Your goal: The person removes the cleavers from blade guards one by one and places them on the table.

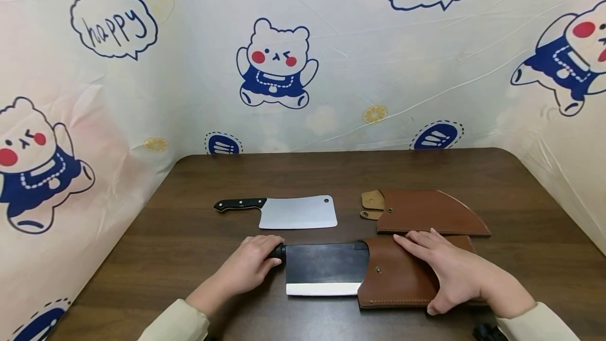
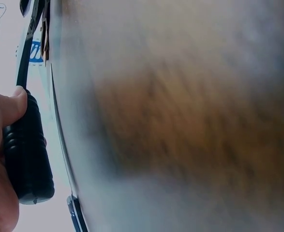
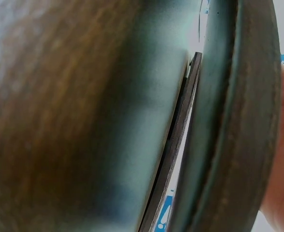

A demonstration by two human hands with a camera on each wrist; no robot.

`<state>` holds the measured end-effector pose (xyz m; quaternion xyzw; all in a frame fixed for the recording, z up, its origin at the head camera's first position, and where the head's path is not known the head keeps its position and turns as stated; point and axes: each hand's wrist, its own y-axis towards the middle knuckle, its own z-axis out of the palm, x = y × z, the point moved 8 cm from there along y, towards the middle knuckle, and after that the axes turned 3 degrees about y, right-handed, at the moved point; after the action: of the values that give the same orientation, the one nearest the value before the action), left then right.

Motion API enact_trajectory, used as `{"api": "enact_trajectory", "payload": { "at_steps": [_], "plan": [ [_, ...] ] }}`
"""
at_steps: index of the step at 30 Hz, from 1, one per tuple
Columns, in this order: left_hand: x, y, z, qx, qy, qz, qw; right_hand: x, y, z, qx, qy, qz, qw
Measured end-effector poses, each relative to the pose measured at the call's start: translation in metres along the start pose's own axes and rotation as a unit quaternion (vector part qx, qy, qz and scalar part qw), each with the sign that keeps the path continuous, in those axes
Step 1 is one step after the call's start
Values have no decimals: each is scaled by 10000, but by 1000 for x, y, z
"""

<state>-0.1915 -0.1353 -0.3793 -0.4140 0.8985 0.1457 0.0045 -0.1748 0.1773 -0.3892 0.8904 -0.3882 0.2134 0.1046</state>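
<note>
My left hand grips the black handle of a large cleaver with a dark blade and a bright cutting edge. The blade points right, and its far end is hidden at the mouth of a brown leather sheath; how deep it reaches I cannot tell. Across that sheath spreads my right hand, holding it with the thumb at the near edge and the fingers towards the far edge. The right wrist view shows the sheath's stitched edge close up, beside the hand.
Behind the held cleaver lies a smaller silver cleaver with a black riveted handle pointing left. A second brown sheath with tan straps lies behind the held one. Printed cloth hangs around the wooden table.
</note>
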Motion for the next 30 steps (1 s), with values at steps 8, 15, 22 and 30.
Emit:
{"api": "enact_trajectory", "payload": {
  "at_steps": [8, 15, 22, 30],
  "plan": [
    [3, -3, 1, -60, 10, 57, 10000, -3, -2, 1, 91, 192, 125, 9997],
    [7, -4, 0, -65, 1, -17, 10000, -5, -2, -1, 126, 291, 216, 9993],
    [9, -5, -2, -52, -13, -61, 10000, -8, -3, -2, 60, 295, 202, 9993],
    [12, -7, -3, -114, 72, -68, 9999, -13, -4, -3, 58, 371, 272, 9989]
  ]
}}
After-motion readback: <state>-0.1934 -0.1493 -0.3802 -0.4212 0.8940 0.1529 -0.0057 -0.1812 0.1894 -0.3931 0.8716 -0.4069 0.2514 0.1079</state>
